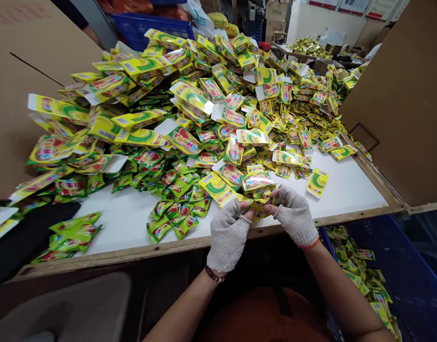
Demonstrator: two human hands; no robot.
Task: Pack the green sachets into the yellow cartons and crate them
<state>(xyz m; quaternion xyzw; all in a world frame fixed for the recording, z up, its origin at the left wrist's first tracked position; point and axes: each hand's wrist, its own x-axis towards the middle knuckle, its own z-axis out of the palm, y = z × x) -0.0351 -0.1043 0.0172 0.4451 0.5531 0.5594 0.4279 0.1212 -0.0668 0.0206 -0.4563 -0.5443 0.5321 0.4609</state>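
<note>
Head view: our left grip [228, 235] and right grip [294, 213] pinch a yellow packet [261, 207]; table [120, 230] heaped with boxes [191, 97], green packets [183, 225]; plenty left, we reckon, done count unclear.

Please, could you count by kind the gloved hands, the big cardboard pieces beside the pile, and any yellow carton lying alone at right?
Left hand and right hand, gloved: 2
Left cardboard piece and right cardboard piece: 2
Lone yellow carton: 1
Total: 5

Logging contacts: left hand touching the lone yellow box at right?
Apart: head view shows right hand and white tabletop between left hand and box.
</note>
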